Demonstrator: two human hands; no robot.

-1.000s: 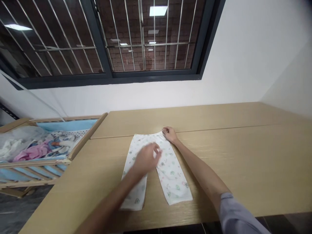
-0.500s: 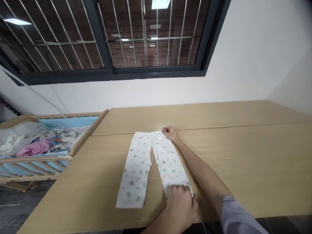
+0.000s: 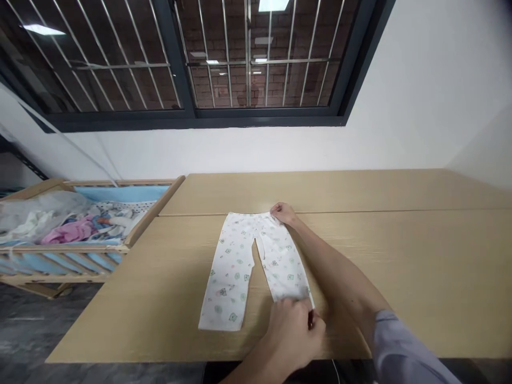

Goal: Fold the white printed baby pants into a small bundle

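Note:
A pair of white children's pants [image 3: 230, 277] with a small green and grey print lies flat on the wooden table, waistband toward the wall and legs toward me. At the right corner of the waistband, my right hand [image 3: 283, 212] pinches the cloth between thumb and fingers. My left hand [image 3: 294, 328] is closed over the lower end of the right pant leg, its thumb near the curled fingers. That leg's hem is hidden behind the left hand. The left pant leg lies loose and spread out.
The pale wooden table [image 3: 400, 266] runs to a white wall under a barred window [image 3: 260, 69]. A wooden crib [image 3: 156, 210] with blue lining stands at the left, holding a pink cloth [image 3: 70, 230], other fabric and a clear plastic bag [image 3: 60, 205].
The view has shifted slightly, so everything sits a little further right and higher. My left hand's thumb has drawn in toward its fingers. My right hand stays at the waistband corner.

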